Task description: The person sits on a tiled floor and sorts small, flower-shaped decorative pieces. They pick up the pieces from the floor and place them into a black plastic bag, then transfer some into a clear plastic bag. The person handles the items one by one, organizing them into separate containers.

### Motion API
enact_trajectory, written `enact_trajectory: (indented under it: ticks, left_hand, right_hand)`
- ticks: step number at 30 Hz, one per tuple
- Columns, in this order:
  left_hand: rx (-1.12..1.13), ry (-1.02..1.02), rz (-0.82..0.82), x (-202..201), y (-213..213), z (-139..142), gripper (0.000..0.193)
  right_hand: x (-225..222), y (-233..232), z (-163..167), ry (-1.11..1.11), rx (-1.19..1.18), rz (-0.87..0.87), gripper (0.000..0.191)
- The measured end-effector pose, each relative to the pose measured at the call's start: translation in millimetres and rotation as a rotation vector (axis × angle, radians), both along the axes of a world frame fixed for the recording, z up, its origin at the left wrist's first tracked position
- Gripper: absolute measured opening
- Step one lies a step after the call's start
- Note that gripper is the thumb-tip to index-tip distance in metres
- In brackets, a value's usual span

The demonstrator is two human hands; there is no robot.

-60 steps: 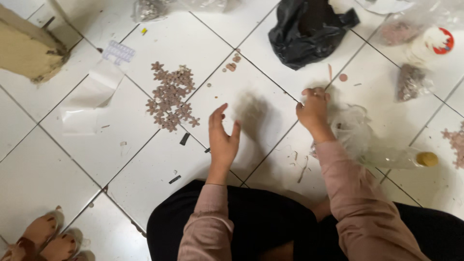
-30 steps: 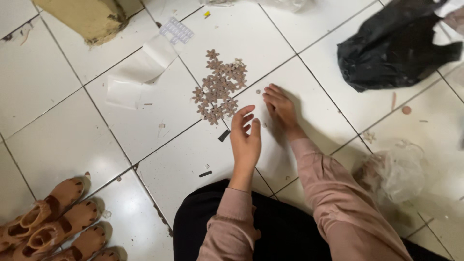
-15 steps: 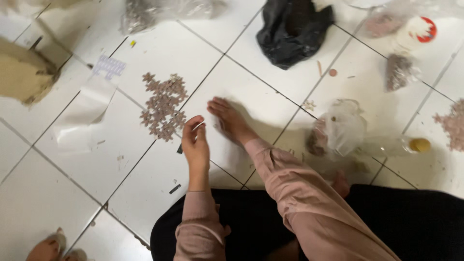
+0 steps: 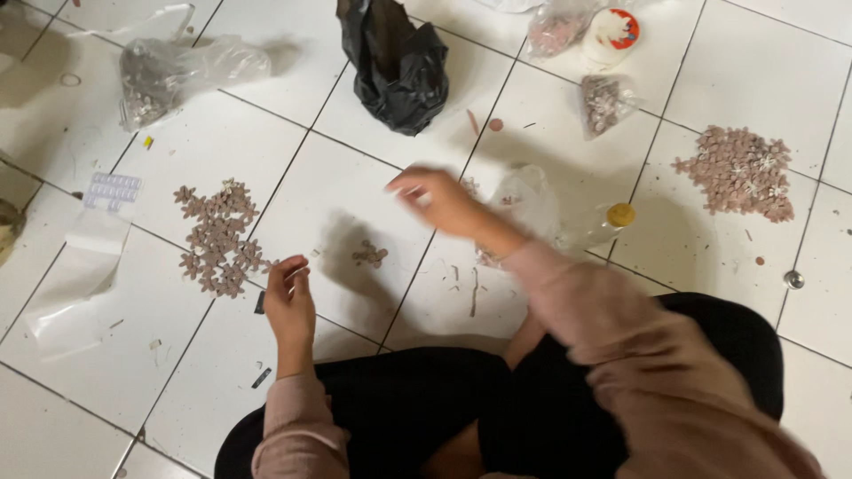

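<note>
The left hand [image 4: 288, 297] pinches a small flower piece, the flat pile of flower pieces [image 4: 216, 238] just beyond its fingertips; they look light, thin, best nipped edgewise. The right hand [image 4: 439, 200] hovers blurred, fingers loosely spread, empty.

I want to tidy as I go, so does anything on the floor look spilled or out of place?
A few things. A small clump of brown pieces sits alone on the tile between the hands, apart from the flower-shaped pile. Loose bits and thin sticks lie scattered near the clear bag.
</note>
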State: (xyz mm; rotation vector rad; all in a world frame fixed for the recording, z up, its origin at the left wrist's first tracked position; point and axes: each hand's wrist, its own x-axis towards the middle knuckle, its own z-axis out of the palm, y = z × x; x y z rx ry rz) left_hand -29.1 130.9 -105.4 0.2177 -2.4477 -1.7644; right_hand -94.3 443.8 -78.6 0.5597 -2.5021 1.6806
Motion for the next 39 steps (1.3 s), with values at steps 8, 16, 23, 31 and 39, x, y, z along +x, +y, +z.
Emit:
enact_trajectory:
  ticks: [8,16,23,31,39]
  left_hand:
    - [-0.124,-0.077,0.047,7.6,18.4,2.2,0.018]
    - [-0.196,-0.037,-0.004,-4.7,30.4,-11.0,0.019]
    - [-0.244,-0.095,0.005,-10.0,35.0,-7.4,0.018]
    - [-0.183,-0.037,-0.025,-3.4,27.2,-6.9,0.019]
    - [0.046,-0.029,-0.047,14.3,30.7,-2.2,0.021]
  right_hand:
    - [7.7,324.0,-2.0,-0.096,0.547,-0.846,0.034]
    - [-4.3,343.0,-63.9,-0.313,0.461,-0.975,0.05]
    - [-11.7,324.5,-57.6,0.424,0.885,-1.045,0.074]
    - [-0.4,327.9,-44.4,-0.159,0.029,-0.905,0.007]
    - [25.5,294.2,54.8,-0.052,-0.1,-0.514,0.008]
